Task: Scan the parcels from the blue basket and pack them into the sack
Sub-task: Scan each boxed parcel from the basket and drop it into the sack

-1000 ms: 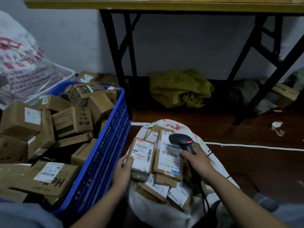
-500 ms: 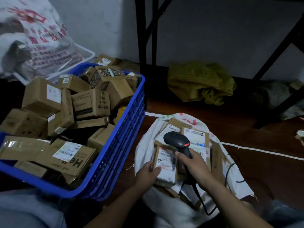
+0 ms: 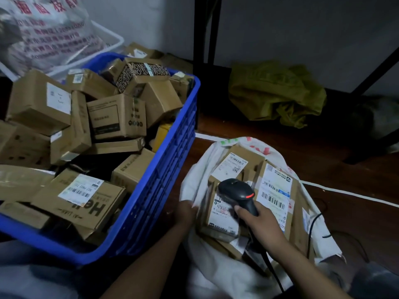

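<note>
The right hand curls its fingers round the scanner, held just above the parcel lying in the sack. The left hand sits at the parcel's left edge, and its grip cannot be told. It seems best to seat the parcel flat before reaching for the blue basket.

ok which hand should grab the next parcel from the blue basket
Left. The left hand is at the sack edge, right beside the blue basket, while the right hand grips the scanner over the sack. So the left likely has the easier reach.
</note>
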